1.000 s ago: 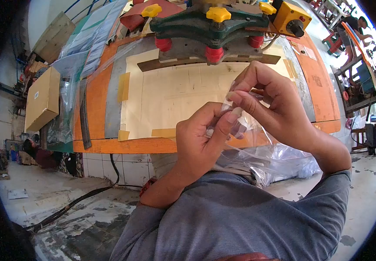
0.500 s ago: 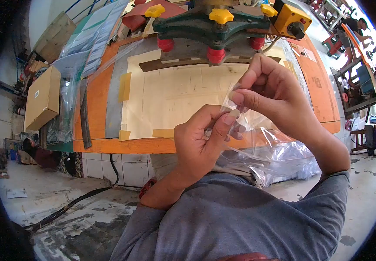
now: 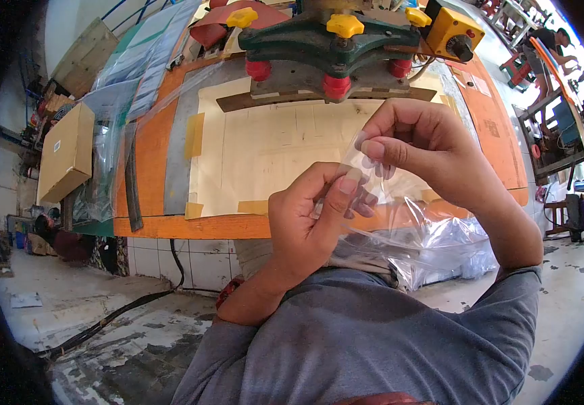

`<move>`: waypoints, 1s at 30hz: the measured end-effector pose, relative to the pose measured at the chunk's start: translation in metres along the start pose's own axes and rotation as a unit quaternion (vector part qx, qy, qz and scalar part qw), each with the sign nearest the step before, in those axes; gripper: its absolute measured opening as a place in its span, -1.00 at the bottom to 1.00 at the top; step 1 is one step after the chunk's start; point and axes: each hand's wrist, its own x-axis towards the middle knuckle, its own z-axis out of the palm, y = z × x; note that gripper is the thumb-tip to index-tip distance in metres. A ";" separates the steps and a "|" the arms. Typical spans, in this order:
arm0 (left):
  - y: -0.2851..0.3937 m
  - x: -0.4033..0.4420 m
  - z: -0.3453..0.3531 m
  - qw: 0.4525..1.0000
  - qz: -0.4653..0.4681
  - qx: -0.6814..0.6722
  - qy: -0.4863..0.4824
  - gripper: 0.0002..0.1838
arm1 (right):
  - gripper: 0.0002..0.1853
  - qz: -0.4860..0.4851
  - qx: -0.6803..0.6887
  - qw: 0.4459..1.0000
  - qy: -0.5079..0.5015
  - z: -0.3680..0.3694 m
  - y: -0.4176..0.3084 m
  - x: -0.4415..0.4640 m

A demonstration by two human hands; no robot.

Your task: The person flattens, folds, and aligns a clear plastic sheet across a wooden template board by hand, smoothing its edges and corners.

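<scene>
Between my two hands a clear plastic sheet (image 3: 390, 217) is stretched by its edge. My left hand (image 3: 312, 209) pinches it between thumb and forefinger, its other fingers curled. A little higher and to the right, my right hand (image 3: 417, 145) pinches the same edge with thumb and fingertips. From there the plastic drapes down to my lap, where a crumpled bunch of clear plastic (image 3: 450, 246) shines. Beneath my hands lies a cream board (image 3: 271, 142) held with strips of yellowish tape (image 3: 194, 135).
Beyond the board stands a dark green press head (image 3: 292, 50) with yellow knobs and red feet. A yellow control box (image 3: 452, 34) is beside it. The orange tabletop (image 3: 150, 162) surrounds the board. At left is a cardboard box (image 3: 67, 154); at far right, another person (image 3: 554, 50).
My right hand has moved slightly down, and my left hand slightly left. Both still pinch the clear plastic sheet.
</scene>
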 end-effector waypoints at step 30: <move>0.025 0.017 -0.051 0.996 0.025 0.070 -0.047 -0.53 | -0.80 -0.019 -0.204 0.979 -0.023 0.012 -0.003 -0.009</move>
